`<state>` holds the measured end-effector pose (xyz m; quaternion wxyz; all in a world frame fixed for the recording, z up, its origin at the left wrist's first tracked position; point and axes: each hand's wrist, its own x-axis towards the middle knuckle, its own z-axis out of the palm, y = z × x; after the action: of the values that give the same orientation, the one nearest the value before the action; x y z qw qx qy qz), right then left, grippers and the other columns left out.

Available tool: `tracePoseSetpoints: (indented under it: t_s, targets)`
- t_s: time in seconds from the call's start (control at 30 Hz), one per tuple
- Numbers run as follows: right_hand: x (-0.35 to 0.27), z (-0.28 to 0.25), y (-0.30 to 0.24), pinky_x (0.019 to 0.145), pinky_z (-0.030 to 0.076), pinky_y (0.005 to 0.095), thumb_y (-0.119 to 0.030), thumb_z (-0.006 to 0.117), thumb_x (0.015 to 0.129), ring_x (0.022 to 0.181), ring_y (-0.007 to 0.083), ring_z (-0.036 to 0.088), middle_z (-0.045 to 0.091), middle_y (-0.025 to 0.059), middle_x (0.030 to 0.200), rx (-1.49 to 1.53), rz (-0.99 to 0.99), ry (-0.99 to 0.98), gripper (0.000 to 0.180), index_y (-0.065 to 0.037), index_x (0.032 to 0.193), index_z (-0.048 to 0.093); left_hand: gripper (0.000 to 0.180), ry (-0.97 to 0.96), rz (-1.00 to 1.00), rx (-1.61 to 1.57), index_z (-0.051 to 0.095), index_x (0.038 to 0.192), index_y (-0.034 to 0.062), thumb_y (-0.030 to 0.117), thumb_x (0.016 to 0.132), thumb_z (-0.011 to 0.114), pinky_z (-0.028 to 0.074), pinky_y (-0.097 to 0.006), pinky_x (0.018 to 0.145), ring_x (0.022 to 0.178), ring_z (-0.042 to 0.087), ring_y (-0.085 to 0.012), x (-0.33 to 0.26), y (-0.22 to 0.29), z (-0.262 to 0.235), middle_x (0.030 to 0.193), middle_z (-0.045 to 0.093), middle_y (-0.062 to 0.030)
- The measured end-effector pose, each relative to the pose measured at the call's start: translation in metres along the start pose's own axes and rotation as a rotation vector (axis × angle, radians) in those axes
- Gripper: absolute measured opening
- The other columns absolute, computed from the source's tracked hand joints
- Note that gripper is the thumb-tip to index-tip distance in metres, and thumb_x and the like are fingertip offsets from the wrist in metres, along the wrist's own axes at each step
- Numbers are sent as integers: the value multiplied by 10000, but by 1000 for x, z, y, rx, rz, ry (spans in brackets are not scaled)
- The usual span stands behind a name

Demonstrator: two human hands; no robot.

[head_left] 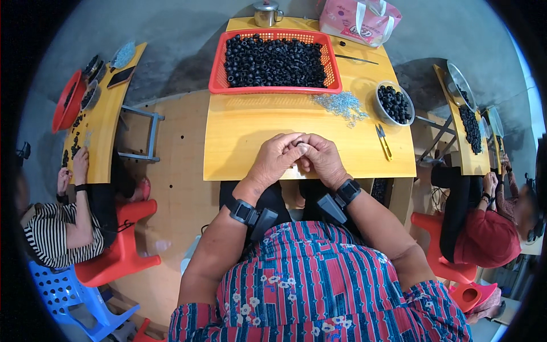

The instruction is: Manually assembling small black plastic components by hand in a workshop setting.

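Just above the near edge of the yellow table, my left hand (274, 161) and my right hand (325, 159) meet with fingers closed. Between the fingertips and thumbs shows a small black round part (300, 142), mostly covered by the fingers. Beyond my hands lies a loose pile of small clear bluish pieces (342, 106). To its right stands a clear round tub (383, 118) of black round parts (394, 102). A pair of thread snips with yellow handles (386, 149) rests on the table, right of my right hand.
A red plastic basket (273, 90) full of black ring-like parts (273, 60) takes up the table's far half. Behind it are a metal mug (266, 15) and a pink bag (350, 25). A thin dark strip (358, 59) lies alongside. People work at tables on both sides.
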<state>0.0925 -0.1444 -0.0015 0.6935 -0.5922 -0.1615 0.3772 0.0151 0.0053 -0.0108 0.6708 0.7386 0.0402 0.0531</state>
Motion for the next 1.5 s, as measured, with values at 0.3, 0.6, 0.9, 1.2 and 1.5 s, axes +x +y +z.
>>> tracePoseSetpoints:
  t_s: [0.3, 0.6, 0.9, 1.2, 1.5]
  targets:
    - [-3, 6, 7, 478, 436, 210, -132, 596, 956, 525, 54, 483, 563, 3, 681, -42, -70, 50, 147, 0, 1014, 629, 374, 26, -26, -51, 583, 1221, -24, 239, 955, 598, 512, -222, 675, 837, 591, -96, -6, 8, 4, 1019, 623, -55]
    - [2, -12, -10, 534, 442, 241, -329, 508, 1001, 542, 94, 475, 537, 20, 677, 157, 97, -76, 337, -16, 923, 607, 356, 79, -76, -288, 562, 1285, 16, 186, 972, 565, 523, -223, 680, 795, 575, -78, -5, 11, 12, 965, 630, -42]
    - [-2, -42, -13, 519, 402, 234, -344, 519, 1000, 537, 86, 434, 557, 4, 722, 609, 103, -14, 313, -39, 1014, 588, 438, 122, -146, -359, 453, 1398, 23, 188, 996, 515, 513, -230, 708, 712, 504, -51, 0, 6, 2, 835, 503, 22]
    - [-17, -93, -96, 442, 419, 197, -197, 659, 912, 493, 48, 503, 555, -22, 637, -169, -317, 544, 179, -35, 839, 680, 332, 172, -73, -168, 586, 1267, 0, 51, 941, 545, 519, -221, 702, 750, 528, -55, -10, 9, 8, 877, 515, 15]
    - [3, -179, -109, 533, 427, 249, -251, 702, 864, 576, 71, 549, 611, -7, 612, -655, -174, 1002, 270, 19, 858, 711, 326, 173, -57, -200, 592, 1258, 3, 50, 939, 546, 523, -221, 701, 755, 533, -57, -10, 8, 6, 880, 518, 15]
